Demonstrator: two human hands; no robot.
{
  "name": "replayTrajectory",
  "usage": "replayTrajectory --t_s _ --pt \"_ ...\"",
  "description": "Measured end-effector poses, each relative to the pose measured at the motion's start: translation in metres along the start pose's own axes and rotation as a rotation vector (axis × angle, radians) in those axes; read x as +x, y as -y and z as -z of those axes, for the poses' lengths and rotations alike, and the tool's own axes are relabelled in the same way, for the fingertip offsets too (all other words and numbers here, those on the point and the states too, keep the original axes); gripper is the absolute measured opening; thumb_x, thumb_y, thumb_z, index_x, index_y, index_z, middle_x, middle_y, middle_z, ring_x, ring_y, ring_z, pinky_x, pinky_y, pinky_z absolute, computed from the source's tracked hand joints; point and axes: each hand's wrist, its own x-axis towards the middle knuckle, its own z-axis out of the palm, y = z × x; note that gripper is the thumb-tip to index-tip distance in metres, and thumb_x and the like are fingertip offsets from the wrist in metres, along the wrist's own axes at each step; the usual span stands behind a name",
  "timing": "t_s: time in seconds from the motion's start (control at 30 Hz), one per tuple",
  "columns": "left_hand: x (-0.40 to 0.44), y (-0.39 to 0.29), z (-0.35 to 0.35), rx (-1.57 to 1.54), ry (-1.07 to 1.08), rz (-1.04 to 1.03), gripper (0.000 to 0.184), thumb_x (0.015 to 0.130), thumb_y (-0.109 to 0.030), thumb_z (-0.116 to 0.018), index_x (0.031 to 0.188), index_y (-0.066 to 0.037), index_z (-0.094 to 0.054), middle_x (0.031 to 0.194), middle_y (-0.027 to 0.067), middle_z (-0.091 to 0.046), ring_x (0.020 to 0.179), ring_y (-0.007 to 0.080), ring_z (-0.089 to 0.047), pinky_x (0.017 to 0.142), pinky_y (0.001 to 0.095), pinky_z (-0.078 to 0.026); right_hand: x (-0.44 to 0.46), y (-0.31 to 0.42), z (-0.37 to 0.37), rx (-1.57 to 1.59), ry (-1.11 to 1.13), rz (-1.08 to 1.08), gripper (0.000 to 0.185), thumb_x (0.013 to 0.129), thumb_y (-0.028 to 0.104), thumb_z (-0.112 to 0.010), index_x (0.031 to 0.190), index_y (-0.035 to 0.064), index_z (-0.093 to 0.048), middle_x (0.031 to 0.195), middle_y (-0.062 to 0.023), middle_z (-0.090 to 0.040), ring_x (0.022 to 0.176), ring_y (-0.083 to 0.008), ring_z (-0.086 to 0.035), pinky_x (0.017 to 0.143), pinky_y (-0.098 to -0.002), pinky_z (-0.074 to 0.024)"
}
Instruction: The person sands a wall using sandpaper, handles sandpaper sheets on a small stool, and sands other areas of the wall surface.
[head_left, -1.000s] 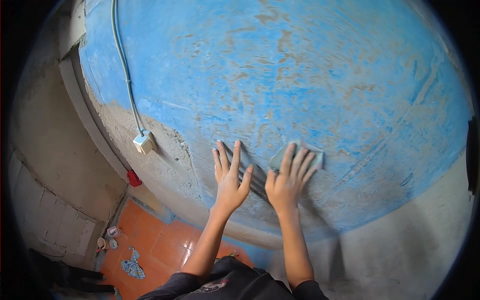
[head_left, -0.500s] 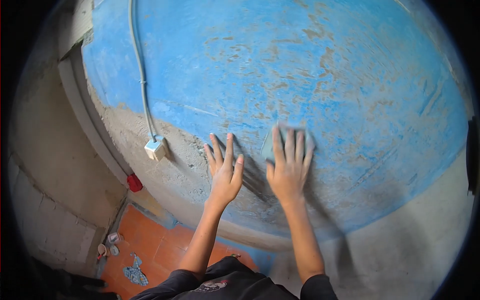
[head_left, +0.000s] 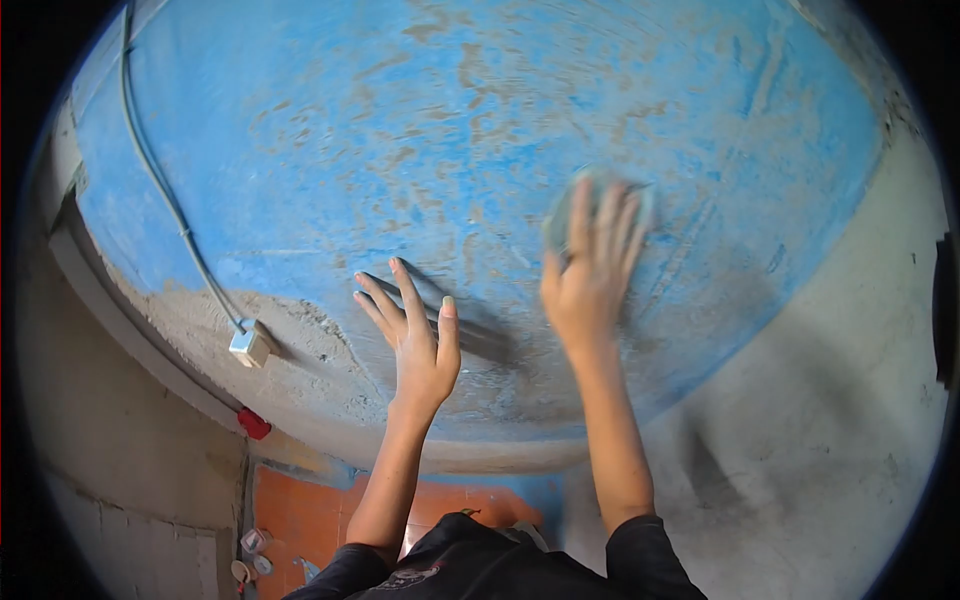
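My right hand (head_left: 585, 285) lies with its fingers stretched over a flat greenish-grey piece of sandpaper (head_left: 557, 220), pressing it to the blue painted wall (head_left: 330, 200). Motion blurs both the fingers and the sandpaper, and the hand covers most of the sheet. Lower and to the left, my left hand (head_left: 420, 355) is open and holds nothing. Its fingers are spread at the wall, the thumb pointing up, with a shadow to their right; whether the fingertips touch the wall I cannot tell. Worn grey-brown patches show through the paint above both hands.
A cable (head_left: 160, 180) runs down the wall to a white socket box (head_left: 252, 343) at the left. Below it is a red object (head_left: 254, 423). Small containers (head_left: 255, 541) stand on the orange tiled floor (head_left: 300, 510). Bare grey wall (head_left: 800, 420) lies at the right.
My right hand and the sandpaper have moved up and slightly right across the wall. The view has turned, so the socket box sits farther left and lower. My left hand stays open.
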Motion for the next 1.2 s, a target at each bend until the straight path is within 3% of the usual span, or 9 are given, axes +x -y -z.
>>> replayTrajectory --t_s 0.13,0.23,0.53,0.7,0.8,0.93,1.07,1.1,1.2 --pt "0.004 -0.024 -0.018 0.077 0.034 -0.158 0.069 0.100 -0.040 -0.045 0.155 -0.010 -0.017 0.152 0.0376 0.016 0.135 0.0625 0.020 0.103 0.0743 -0.002 -0.010 -0.011 -0.003 -0.043 -0.119 -0.173 0.078 0.085 0.022 -0.066 0.153 0.0129 -0.029 0.153 -0.0294 -0.026 0.140 -0.0489 -0.026 0.114 -0.0620 -0.0131" --pt "0.000 -0.040 -0.030 0.148 0.113 -0.190 0.067 0.101 -0.038 -0.043 0.155 -0.008 -0.017 0.153 0.0361 0.015 0.138 0.0578 0.019 0.107 0.0683 0.002 -0.102 -0.004 -0.042 -0.111 0.116 -0.149 0.079 0.083 0.020 -0.068 0.152 0.0126 -0.031 0.152 -0.0312 -0.026 0.140 -0.0485 -0.026 0.114 -0.0621 -0.0151" --pt "-0.025 -0.037 -0.093 0.134 0.012 -0.059 0.066 0.104 -0.041 -0.035 0.156 -0.010 -0.010 0.157 0.0287 0.014 0.142 0.0516 0.018 0.107 0.0700 0.003 0.016 -0.081 0.037 -0.091 -0.001 0.156 0.091 0.070 0.023 -0.079 0.151 0.0217 -0.035 0.149 -0.0198 -0.039 0.138 -0.0417 -0.034 0.112 -0.0600 -0.0238" --pt "-0.021 -0.061 -0.119 0.058 -0.105 0.001 0.073 0.103 -0.044 -0.035 0.156 -0.007 0.000 0.155 0.0293 0.021 0.140 0.0522 0.023 0.105 0.0716 0.006 -0.083 -0.092 0.010 -0.041 0.187 0.054 0.092 0.069 0.025 -0.079 0.151 0.0246 -0.035 0.149 -0.0157 -0.040 0.137 -0.0379 -0.037 0.111 -0.0588 -0.0264" --pt "-0.010 -0.084 -0.133 0.036 -0.176 0.031 0.078 0.102 -0.047 -0.037 0.155 -0.009 0.005 0.153 0.0310 0.024 0.140 0.0530 0.022 0.104 0.0719 0.006 -0.095 -0.111 0.013 -0.013 0.169 0.136 0.086 0.074 0.026 -0.074 0.151 0.0230 -0.036 0.148 -0.0184 -0.041 0.135 -0.0405 -0.039 0.112 -0.0571 -0.0239" --pt "0.000 -0.121 -0.146 0.132 -0.118 -0.094 0.078 0.101 -0.048 -0.038 0.156 -0.008 0.001 0.154 0.0321 0.021 0.139 0.0544 0.022 0.104 0.0726 0.006 -0.039 -0.153 0.050 -0.065 0.009 -0.033 0.076 0.083 0.027 -0.065 0.152 0.0151 -0.033 0.149 -0.0265 -0.035 0.139 -0.0462 -0.030 0.113 -0.0598 -0.0175" --pt "-0.001 -0.150 -0.167 0.260 -0.038 -0.291 0.073 0.101 -0.047 -0.040 0.156 -0.010 -0.010 0.155 0.0330 0.016 0.138 0.0572 0.019 0.103 0.0732 0.007 -0.084 -0.178 0.039 -0.024 -0.069 -0.193 0.065 0.091 0.028 -0.058 0.150 0.0104 -0.035 0.147 -0.0338 -0.032 0.137 -0.0534 -0.027 0.111 -0.0658 -0.0136" --pt "-0.001 -0.156 -0.172 0.288 -0.017 -0.335 0.072 0.100 -0.047 -0.040 0.156 -0.011 -0.013 0.155 0.0333 0.014 0.138 0.0579 0.019 0.103 0.0733 0.007 -0.114 -0.183 0.029 -0.003 0.031 -0.183 0.069 0.096 0.029 -0.055 0.154 0.0094 -0.023 0.153 -0.0344 -0.019 0.141 -0.0541 -0.015 0.109 -0.0692 -0.0087" --pt "-0.012 -0.159 -0.192 0.393 0.036 -0.372 0.068 0.100 -0.047 -0.041 0.155 -0.012 -0.020 0.155 0.0344 0.010 0.138 0.0590 0.018 0.102 0.0734 0.009 -0.102 -0.210 0.049 -0.037 0.036 -0.135 0.065 0.096 0.031 -0.053 0.152 0.0099 -0.028 0.153 -0.0306 -0.022 0.142 -0.0513 -0.017 0.112 -0.0653 -0.0103"
